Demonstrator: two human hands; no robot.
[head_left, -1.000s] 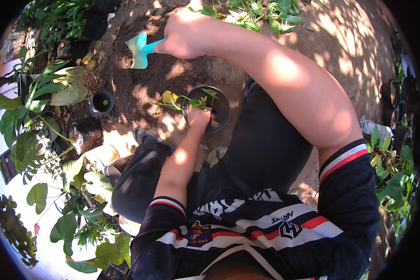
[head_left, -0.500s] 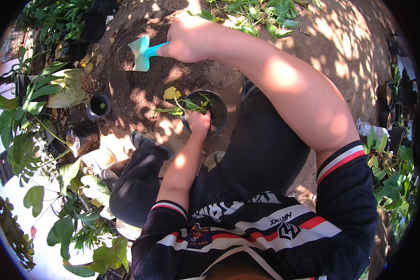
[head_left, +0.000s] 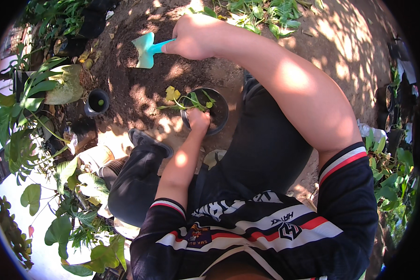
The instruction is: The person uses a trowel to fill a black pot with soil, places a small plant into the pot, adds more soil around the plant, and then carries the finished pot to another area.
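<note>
My right hand (head_left: 194, 38) is closed around the handle of a turquoise hand trowel (head_left: 147, 50). The trowel's blade points left, over or against dark loose soil (head_left: 126, 77); whether it touches is hard to tell. Closer to me, my left hand (head_left: 199, 120) reaches into a round black pot (head_left: 226, 111) between my legs. Its fingers are closed on the stems of a small leafy plant (head_left: 194, 101), which leans left over the rim and has one yellow leaf. The plant's base and my left fingertips are partly hidden in the pot.
At the left stands a smaller dark pot (head_left: 97, 103) with a round green thing inside. Broad-leaved plants (head_left: 30, 196) line the left side. Cut green leaves (head_left: 266, 16) lie on the ground at the far side. More pots and foliage (head_left: 392, 172) stand at the right.
The trowel, in my right hand, has shifted slightly to the right. My left hand stays at the pot with the plant, whose leaves have moved a little.
</note>
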